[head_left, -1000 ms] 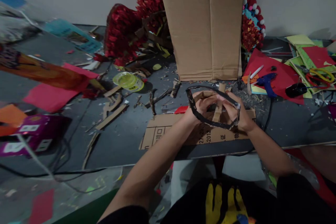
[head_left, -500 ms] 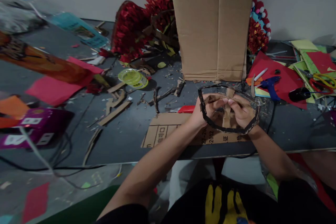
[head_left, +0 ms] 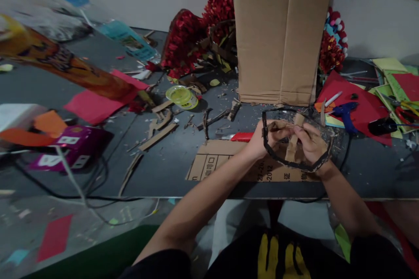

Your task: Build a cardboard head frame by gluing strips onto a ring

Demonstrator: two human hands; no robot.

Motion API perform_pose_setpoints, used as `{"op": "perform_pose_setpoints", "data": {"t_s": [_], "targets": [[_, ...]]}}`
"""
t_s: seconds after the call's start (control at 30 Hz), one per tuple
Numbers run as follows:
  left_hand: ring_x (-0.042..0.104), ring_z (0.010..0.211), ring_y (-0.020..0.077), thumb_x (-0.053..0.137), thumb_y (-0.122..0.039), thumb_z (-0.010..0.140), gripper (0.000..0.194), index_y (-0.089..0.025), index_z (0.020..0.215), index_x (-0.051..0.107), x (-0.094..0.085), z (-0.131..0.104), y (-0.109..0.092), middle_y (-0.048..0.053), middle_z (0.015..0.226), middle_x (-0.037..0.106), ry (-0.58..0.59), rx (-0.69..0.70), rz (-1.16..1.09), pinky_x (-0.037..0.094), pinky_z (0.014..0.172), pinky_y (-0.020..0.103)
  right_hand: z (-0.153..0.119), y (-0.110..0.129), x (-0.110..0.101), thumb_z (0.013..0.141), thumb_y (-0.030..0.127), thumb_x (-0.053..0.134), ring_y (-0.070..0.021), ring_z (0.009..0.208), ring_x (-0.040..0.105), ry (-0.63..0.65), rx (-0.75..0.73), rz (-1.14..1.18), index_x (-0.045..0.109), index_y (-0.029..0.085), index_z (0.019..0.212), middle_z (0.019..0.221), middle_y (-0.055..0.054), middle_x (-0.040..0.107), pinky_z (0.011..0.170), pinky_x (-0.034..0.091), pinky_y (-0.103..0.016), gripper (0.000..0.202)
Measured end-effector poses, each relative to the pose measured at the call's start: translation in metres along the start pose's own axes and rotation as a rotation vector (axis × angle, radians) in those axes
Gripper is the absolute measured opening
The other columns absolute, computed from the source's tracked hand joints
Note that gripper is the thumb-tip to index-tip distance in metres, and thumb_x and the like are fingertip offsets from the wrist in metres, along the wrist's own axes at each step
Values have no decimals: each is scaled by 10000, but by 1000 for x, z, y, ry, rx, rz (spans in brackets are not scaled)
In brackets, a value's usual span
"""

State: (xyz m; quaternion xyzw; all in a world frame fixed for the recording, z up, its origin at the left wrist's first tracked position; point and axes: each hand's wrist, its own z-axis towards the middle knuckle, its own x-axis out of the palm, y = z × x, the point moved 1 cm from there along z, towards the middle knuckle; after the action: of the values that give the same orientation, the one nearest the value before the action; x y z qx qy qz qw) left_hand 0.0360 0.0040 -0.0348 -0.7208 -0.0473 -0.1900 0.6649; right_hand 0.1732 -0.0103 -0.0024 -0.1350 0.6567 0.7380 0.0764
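Seemingly for steadiness, the left hand (head_left: pixel 273 134) and right hand (head_left: pixel 312 144) pinch the cardboard strip (head_left: pixel 291 150) from opposite sides within the dark angular hoop (head_left: pixel 294 165).

The dark, looped cardboard frame (head_left: pixel 281 160) hid slivers of the left hand (head_left: pixel 274 134) and right hand (head_left: pixel 312 144). The left forearm covered part of the flat printed cardboard sheet (head_left: pixel 214 161). The tall brown cardboard box (head_left: pixel 284 30) ran past the top edge.
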Motion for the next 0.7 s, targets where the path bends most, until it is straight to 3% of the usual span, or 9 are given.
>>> {"op": "perform_pose_setpoints", "data": {"t_s": [0.3, 0.53, 0.63, 0.7], "targets": [[631, 677, 133, 801, -302, 595, 230, -125, 704, 705, -3, 0, -4, 14, 709, 692, 60, -132, -141, 500, 695, 260, -6, 3, -2, 815, 555, 536, -132, 607, 525, -28, -64, -17, 570, 204, 658, 623, 10, 576, 575, 463, -256, 387], [637, 665, 140, 803, -321, 594, 241, -127, 702, 711, -1, 0, -9, 26, 707, 700, 16, -100, -116, 514, 686, 265, -1, -4, 3, 838, 590, 483, -116, 549, 457, -1, -161, -30, 470, 209, 539, 527, 29, 428, 568, 451, -249, 484], [672, 770, 190, 795, -336, 595, 292, -134, 796, 729, 1, 0, -12, 59, 820, 732, -11, -121, -155, 535, 754, 318, 0, -10, 5, 871, 556, 448, -117, 561, 466, 3, -213, -37, 529, 205, 580, 569, 18, 461, 563, 442, -247, 463], [672, 757, 186, 793, -339, 597, 273, -141, 775, 731, 0, 0, -15, 46, 781, 732, -43, -101, -117, 536, 752, 312, 0, -14, 5, 884, 531, 439, -124, 586, 489, -6, -219, -48, 576, 202, 641, 599, 8, 502, 553, 432, -245, 432]]}}
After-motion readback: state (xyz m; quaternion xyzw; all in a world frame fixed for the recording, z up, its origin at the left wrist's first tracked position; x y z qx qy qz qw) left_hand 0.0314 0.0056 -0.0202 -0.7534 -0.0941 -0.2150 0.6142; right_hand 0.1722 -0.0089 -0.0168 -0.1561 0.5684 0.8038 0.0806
